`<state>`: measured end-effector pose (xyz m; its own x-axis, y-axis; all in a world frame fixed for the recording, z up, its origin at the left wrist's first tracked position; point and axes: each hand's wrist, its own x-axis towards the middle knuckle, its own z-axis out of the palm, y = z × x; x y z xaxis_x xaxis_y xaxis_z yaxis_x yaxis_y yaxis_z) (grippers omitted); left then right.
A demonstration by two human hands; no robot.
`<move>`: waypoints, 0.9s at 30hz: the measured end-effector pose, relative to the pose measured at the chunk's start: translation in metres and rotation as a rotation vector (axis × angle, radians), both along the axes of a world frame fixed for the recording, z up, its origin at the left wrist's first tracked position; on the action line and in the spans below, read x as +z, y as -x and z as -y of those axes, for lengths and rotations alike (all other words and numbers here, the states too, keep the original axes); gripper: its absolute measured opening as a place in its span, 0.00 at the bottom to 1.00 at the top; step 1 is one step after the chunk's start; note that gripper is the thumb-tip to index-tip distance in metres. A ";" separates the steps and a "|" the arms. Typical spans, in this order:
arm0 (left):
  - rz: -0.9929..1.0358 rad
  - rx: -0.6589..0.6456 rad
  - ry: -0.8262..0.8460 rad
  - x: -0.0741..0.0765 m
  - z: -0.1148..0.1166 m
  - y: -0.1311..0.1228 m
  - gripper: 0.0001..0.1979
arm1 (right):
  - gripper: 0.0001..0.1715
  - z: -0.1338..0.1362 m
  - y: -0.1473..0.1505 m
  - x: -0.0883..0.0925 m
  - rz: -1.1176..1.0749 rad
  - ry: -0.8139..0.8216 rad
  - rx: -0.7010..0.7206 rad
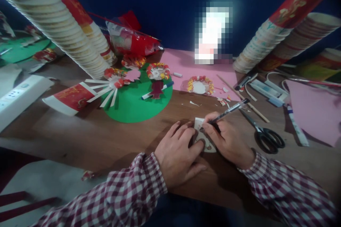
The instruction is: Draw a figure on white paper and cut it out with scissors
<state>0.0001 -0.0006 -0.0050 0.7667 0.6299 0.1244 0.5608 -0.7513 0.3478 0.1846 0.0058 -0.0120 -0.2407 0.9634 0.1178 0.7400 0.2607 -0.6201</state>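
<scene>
A small pale piece of paper (205, 144) with a drawing on it lies on the wooden table. My left hand (179, 150) rests over its left side, fingers stretched out and the palm down, pressing on the paper. Pinched in my right hand (225, 138) is a pen (229, 110), its tip at the upper part of the paper and its back end pointing up to the right. My fingers hide part of the drawing. Black-handled scissors (268, 139) lie just right of my right hand.
Stacks of paper cups (263, 42) stand at both sides. A green paper disc (133, 108) with cup crafts lies left. A ring-shaped craft (199, 86) sits on pink paper (181, 58). A wooden stick (257, 112), a marker (297, 126) and a power strip (22, 95) lie around.
</scene>
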 end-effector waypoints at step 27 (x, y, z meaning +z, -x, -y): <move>-0.019 0.011 0.045 0.002 0.001 -0.001 0.22 | 0.12 0.000 0.001 -0.001 -0.052 0.018 -0.007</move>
